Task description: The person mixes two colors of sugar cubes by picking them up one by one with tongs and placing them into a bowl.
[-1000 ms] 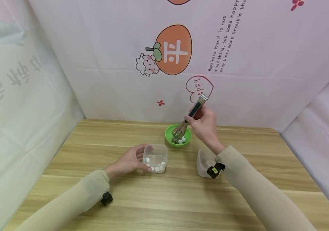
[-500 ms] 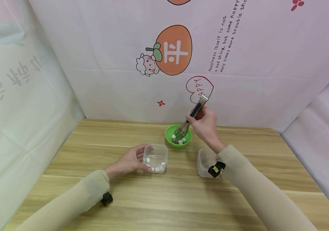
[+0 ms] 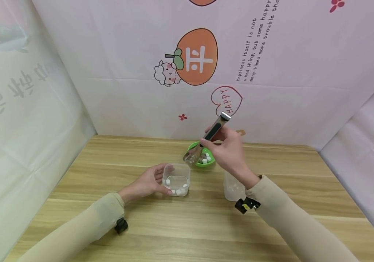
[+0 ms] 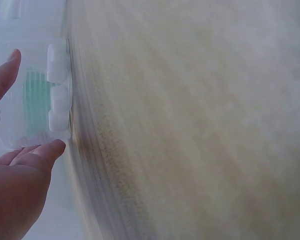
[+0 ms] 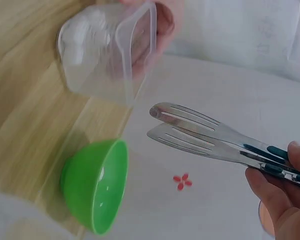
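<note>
My right hand (image 3: 227,149) grips a pair of metal tongs (image 3: 214,129) with dark handle inlays. Their slotted heads (image 5: 190,142) stand slightly apart in the right wrist view, with nothing visible between them. In the head view they hang over the left rim of a green bowl (image 5: 92,182), which holds several small white pieces (image 3: 206,159) like marshmallows and some brownish ones. My left hand (image 3: 147,183) holds a clear plastic container (image 3: 177,169) by its left side, thumb in front and fingers behind. Several white pieces (image 4: 58,100) lie on its bottom.
A second clear container (image 3: 233,189) stands on the right of the wooden table (image 3: 173,229), partly hidden under my right wrist. A printed white cloth (image 3: 124,105) hangs right behind the table's back edge, with more cloth at both sides.
My right hand has moved the tongs left and slightly down, from inside the green bowl to above its left rim. The left hand and its container have stayed still.
</note>
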`<action>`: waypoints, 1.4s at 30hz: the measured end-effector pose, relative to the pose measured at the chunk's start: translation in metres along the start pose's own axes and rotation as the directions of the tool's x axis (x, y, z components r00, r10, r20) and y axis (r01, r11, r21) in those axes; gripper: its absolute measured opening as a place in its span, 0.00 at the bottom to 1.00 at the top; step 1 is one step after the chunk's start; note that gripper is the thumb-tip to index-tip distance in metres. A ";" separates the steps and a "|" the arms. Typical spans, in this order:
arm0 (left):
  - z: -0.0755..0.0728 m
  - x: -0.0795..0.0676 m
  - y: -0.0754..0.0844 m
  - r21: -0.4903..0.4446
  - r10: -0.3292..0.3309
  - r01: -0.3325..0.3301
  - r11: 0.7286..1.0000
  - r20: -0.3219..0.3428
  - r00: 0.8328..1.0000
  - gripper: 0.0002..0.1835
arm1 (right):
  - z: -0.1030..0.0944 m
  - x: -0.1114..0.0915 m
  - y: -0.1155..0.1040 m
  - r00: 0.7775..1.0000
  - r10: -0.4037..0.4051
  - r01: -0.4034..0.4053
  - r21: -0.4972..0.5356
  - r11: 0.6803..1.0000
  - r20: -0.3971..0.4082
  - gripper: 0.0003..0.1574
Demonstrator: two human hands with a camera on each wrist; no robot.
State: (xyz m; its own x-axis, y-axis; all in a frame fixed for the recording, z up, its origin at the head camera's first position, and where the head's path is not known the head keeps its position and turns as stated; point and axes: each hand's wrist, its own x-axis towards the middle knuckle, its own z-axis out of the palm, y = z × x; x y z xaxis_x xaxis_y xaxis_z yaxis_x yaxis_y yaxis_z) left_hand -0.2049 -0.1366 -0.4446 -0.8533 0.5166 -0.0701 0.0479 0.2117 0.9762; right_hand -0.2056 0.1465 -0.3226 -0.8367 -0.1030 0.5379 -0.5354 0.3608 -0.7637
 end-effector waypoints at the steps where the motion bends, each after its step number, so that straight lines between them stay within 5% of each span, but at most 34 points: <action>1: 0.000 0.000 0.000 -0.002 0.002 -0.002 1.000 0.003 1.000 0.55 | 0.003 -0.002 -0.003 1.000 -0.007 0.007 0.017 1.000 0.015 0.15; 19: 0.000 0.001 0.000 0.024 0.005 -0.005 1.000 0.014 1.000 0.54 | 0.055 -0.029 0.017 0.966 -0.041 0.017 0.096 0.995 0.257 0.17; 31: -0.002 0.002 -0.001 -0.008 0.010 -0.010 1.000 0.027 1.000 0.52 | 0.068 -0.028 0.018 0.941 -0.043 0.017 0.079 0.997 0.337 0.15; 42: -0.001 0.001 -0.001 -0.018 0.012 -0.011 1.000 0.031 0.999 0.51 | 0.072 -0.025 0.021 0.949 -0.045 0.042 0.018 0.999 0.312 0.15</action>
State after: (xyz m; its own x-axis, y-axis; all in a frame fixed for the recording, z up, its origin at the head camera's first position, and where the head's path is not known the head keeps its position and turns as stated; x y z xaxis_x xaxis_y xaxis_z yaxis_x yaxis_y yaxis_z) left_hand -0.2066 -0.1368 -0.4452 -0.8361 0.5447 -0.0651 0.0483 0.1913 0.9803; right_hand -0.2044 0.0898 -0.3781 -0.8058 -0.4030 0.4340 -0.5719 0.3392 -0.7469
